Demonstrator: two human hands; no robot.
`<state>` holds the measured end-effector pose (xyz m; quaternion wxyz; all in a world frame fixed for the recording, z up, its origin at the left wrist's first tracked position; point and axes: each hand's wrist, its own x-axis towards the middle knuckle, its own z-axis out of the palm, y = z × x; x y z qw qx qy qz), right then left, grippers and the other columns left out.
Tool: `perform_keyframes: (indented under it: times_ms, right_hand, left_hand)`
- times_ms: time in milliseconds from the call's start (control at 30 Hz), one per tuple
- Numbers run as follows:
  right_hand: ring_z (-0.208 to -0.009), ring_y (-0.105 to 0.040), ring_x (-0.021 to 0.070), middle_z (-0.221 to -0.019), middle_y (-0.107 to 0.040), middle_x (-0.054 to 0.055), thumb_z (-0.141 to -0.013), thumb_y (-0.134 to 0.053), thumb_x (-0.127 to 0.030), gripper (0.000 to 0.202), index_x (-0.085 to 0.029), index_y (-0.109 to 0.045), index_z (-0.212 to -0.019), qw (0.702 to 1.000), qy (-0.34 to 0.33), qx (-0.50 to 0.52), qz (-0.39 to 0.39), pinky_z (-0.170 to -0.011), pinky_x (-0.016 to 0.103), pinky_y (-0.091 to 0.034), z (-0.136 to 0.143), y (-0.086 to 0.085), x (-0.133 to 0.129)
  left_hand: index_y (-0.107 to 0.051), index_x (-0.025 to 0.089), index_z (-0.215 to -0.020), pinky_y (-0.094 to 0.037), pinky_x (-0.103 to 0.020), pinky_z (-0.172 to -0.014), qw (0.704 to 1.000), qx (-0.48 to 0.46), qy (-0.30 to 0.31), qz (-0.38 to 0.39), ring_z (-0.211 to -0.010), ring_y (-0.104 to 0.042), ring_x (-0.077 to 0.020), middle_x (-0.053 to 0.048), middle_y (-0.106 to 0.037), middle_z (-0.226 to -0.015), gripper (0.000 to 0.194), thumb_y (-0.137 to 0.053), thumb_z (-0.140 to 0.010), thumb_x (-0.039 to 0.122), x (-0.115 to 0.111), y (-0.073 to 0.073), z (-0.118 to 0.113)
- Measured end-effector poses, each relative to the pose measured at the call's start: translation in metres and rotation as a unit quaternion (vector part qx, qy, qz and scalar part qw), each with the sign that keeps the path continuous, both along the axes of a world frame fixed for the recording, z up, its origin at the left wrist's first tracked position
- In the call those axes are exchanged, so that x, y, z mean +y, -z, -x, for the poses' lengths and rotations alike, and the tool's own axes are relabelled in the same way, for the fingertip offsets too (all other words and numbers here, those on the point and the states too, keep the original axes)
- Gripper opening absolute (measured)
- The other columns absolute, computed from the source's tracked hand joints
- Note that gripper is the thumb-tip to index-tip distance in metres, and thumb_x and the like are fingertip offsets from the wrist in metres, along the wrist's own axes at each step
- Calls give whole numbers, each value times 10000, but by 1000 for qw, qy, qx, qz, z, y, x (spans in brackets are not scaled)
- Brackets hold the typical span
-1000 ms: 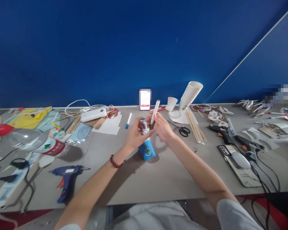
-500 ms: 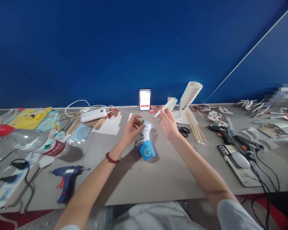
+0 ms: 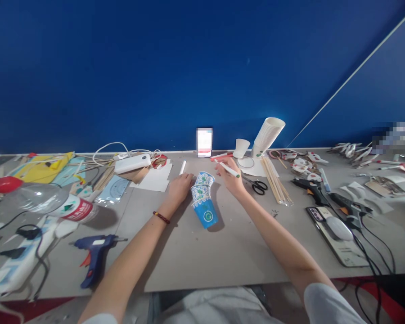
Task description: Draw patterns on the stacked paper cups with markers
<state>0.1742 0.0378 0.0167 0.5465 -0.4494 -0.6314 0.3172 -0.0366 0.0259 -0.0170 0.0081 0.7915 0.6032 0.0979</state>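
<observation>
Blue and white patterned paper cups (image 3: 204,200), pushed together, lie on the grey table between my hands. My left hand (image 3: 180,186) rests on the table just left of them, fingers curled; whether anything is under the fingers cannot be seen. A white pen (image 3: 230,169) with a green end is held in my right hand (image 3: 230,176), to the right of the cups. Another white marker (image 3: 182,167) lies beyond my left hand. Red markers (image 3: 222,156) lie behind my right hand.
A lit phone (image 3: 204,142) stands at the wall. Back right are a tall cup stack (image 3: 268,137), a single white cup (image 3: 241,147), scissors (image 3: 256,185) and sticks (image 3: 277,182). A blue glue gun (image 3: 95,254) and bottle (image 3: 59,202) lie left; more glue guns lie right.
My left hand has let go of the cups and moved slightly left, down to the table. My right hand has turned the pen, so its green end now points toward the lower right.
</observation>
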Motion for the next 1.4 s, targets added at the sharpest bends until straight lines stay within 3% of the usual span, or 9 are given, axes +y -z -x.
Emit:
perform_keyframes:
  times_ms: [100,233,367,467,567,667,833,1067,1400]
  right_hand:
    - [-650,-637,159,-920,-709,46,-940,-445,-411,271,-244,-599,-1088,997,-46,-57,25,-610,295,-501,-2,1,-3]
    - [-884,-675,244,-974,-717,90,-890,-519,-403,261,-225,-616,-1054,991,-64,-116,28,-566,283,-508,-4,4,-3]
    - [-576,-608,147,-834,-672,21,-834,-590,-400,250,-236,-608,-1022,982,-115,-70,131,-453,239,-449,-3,10,-1]
    - [-505,-561,116,-603,-592,-54,-813,-622,-360,226,-227,-589,-992,969,-162,9,188,-508,236,-475,-1,13,3]
    - [-529,-596,123,-563,-597,-68,-774,-684,-368,273,-222,-563,-972,948,-216,90,217,-573,263,-519,2,12,5]
    - [-567,-635,126,-627,-628,-63,-749,-734,-403,335,-229,-557,-976,927,-253,156,229,-615,288,-550,2,9,4]
    - [-653,-677,134,-737,-662,-43,-767,-742,-411,348,-232,-559,-1002,913,-281,184,233,-712,340,-585,2,3,0]
    - [-676,-667,132,-831,-680,-5,-802,-691,-421,322,-226,-602,-1042,950,-231,119,172,-690,309,-562,-2,-8,-1]
    - [-884,-672,180,-938,-700,55,-864,-584,-453,292,-222,-684,-1013,968,-179,135,112,-872,384,-569,6,-27,-15]
  left_hand:
    - [-618,193,-1138,-422,-318,-710,1000,7,-2,2,-968,-638,-242,-108,-670,-1092,250,-438,-989,280,1,0,-1]
    - [-604,187,-1190,-434,-332,-718,1000,-13,-15,-13,-990,-629,-262,-125,-661,-1098,278,-441,-980,268,1,5,1]
    - [-619,200,-1167,-456,-337,-764,975,-213,-38,-57,-900,-635,-223,-105,-660,-1118,292,-415,-969,262,3,11,2]
    - [-642,200,-1099,-476,-328,-784,915,-402,-30,-15,-870,-628,-198,-84,-668,-1079,284,-458,-943,350,6,9,2]
    - [-646,196,-1095,-478,-332,-856,830,-553,-14,69,-1041,-615,-227,-95,-664,-1142,346,-521,-900,453,5,1,0]
    - [-634,196,-1151,-467,-350,-905,756,-638,10,143,-1121,-595,-250,-102,-661,-1177,439,-544,-876,526,0,-10,-4]
    - [-626,171,-1119,-502,-375,-847,623,-736,21,265,-968,-656,-254,-99,-700,-1034,520,-611,-804,585,-9,-19,-13]
    - [-619,173,-1015,-519,-327,-716,611,-738,20,285,-774,-674,-204,-67,-712,-905,433,-765,-697,427,-13,-20,-13]
    - [-670,126,-984,-546,-368,-729,584,-742,4,330,-819,-713,-275,-121,-749,-879,554,-736,-680,586,-10,-19,-8]
